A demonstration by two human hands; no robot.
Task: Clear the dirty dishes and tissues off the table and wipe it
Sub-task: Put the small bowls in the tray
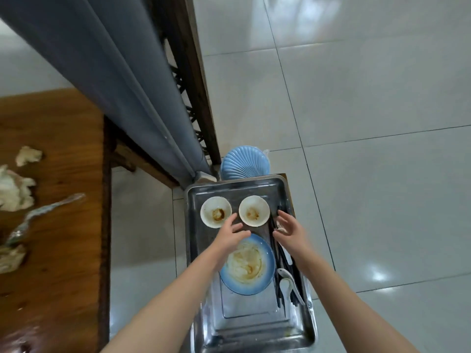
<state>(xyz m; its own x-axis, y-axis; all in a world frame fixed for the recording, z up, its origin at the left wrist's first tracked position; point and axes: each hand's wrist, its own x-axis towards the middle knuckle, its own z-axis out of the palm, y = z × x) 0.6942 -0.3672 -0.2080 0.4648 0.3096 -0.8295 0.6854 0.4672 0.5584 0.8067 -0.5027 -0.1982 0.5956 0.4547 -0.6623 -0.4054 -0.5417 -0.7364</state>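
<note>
A steel tray [254, 324] in front of me holds two small white dirty bowls [215, 211] [254, 210], a blue dirty plate [248, 266], black chopsticks [277, 253] and white spoons [286, 278]. My left hand [230, 233] hovers with spread fingers over the gap between the left bowl and the plate, holding nothing. Above the chopsticks, my right hand [289, 229] is open and empty. On the wooden table [63, 225] at left lie crumpled tissues [14, 189] and a clear wrapper [43, 212].
A blue ribbed plate [244, 161] sits just beyond the tray. A grey padded post [122, 80] and a dark wooden frame [188, 80] rise between the table and the tray. Pale tiled floor [356, 123] spreads to the right.
</note>
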